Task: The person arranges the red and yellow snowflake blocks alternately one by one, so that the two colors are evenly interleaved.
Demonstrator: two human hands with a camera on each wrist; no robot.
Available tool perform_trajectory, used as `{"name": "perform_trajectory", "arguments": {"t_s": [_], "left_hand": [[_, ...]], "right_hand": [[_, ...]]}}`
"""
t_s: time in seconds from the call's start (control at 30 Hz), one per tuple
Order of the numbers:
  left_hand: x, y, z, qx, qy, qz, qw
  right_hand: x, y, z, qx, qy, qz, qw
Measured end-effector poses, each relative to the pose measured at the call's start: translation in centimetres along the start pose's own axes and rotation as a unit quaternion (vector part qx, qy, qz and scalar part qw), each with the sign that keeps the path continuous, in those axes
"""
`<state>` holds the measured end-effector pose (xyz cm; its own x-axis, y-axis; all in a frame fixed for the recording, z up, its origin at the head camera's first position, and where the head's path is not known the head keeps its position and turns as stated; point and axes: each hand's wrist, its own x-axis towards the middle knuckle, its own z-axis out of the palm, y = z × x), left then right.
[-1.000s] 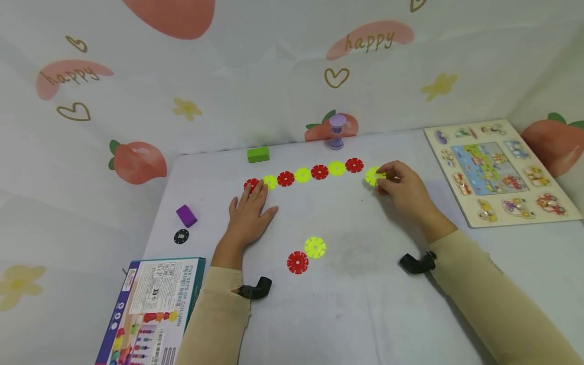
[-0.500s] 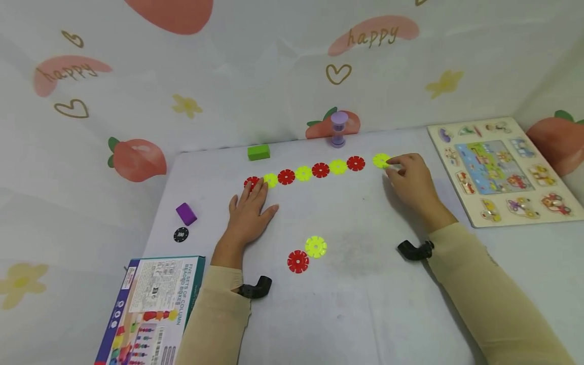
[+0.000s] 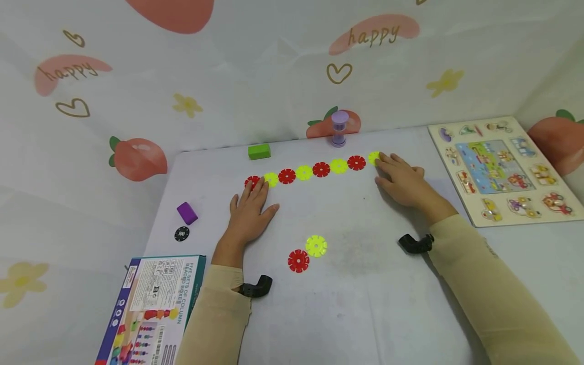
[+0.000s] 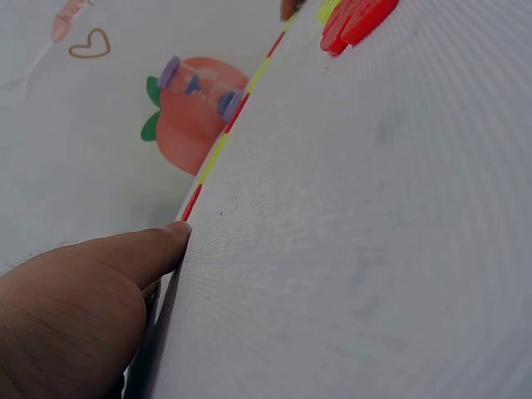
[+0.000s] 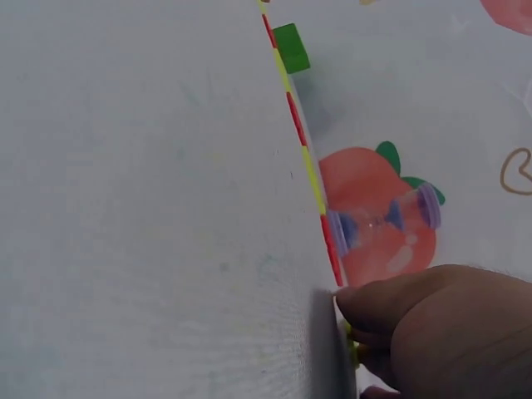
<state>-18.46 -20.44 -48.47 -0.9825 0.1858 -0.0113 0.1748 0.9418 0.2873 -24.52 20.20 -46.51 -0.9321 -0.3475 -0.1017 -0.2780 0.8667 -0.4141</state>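
Note:
Red and yellow notched plastic discs lie alternately in a slanting row along the back of the table. My left hand lies flat with spread fingers, its fingertips on the red disc at the row's left end. At the right end, the fingertips of my right hand rest on a yellow disc, partly covering it; the fingers are extended over it. A red disc lies just left of that one. Nearer to me lie a loose yellow disc and a loose red disc, edges close together.
Behind the row stand a purple hourglass and a green block. To the left are a purple block, a black chip marked 100, and a printed box. A wooden puzzle board lies at the right.
My right hand has let go of its pinch on the yellow disc and now rests extended fingers on it. The disc moved right, then back left beside the red one. My left hand stays put.

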Motion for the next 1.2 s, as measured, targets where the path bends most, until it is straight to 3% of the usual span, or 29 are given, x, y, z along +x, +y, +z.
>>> {"name": "perform_trajectory", "arguments": {"t_s": [0.63, 0.73, 0.83, 0.93, 1.03, 1.13, 1.2], "left_hand": [[-0.1, 0.1, -0.3, -0.002, -0.003, 0.000, 1.0000], [0.0, 0.1, -0.2, -0.003, -0.003, -0.001, 1.0000], [0.0, 0.0, 0.0, -0.004, -0.003, -0.001, 1.0000], [0.1, 0.0, 0.1, -0.004, -0.005, 0.000, 1.0000], [0.2, 0.1, 0.1, -0.003, -0.005, 0.000, 1.0000], [0.1, 0.1, 0.0, 0.000, -0.005, -0.003, 1.0000], [0.1, 0.0, -0.1, 0.000, -0.006, -0.005, 1.0000]], "right_hand": [[0.5, 0.5, 0.5, 0.015, -0.006, -0.016, 1.000], [0.2, 0.4, 0.5, 0.031, 0.005, -0.016, 0.999], [-0.2, 0.2, 0.5, 0.076, 0.042, -0.013, 0.996], [-0.9, -0.7, 0.3, 0.167, 0.096, -0.024, 0.981], [-1.8, -2.4, 0.3, 0.278, 0.120, -0.060, 0.951], [-2.8, -4.8, 1.0, 0.360, 0.093, -0.112, 0.921], [-3.3, -6.5, 1.8, 0.389, 0.054, -0.150, 0.907]]}}
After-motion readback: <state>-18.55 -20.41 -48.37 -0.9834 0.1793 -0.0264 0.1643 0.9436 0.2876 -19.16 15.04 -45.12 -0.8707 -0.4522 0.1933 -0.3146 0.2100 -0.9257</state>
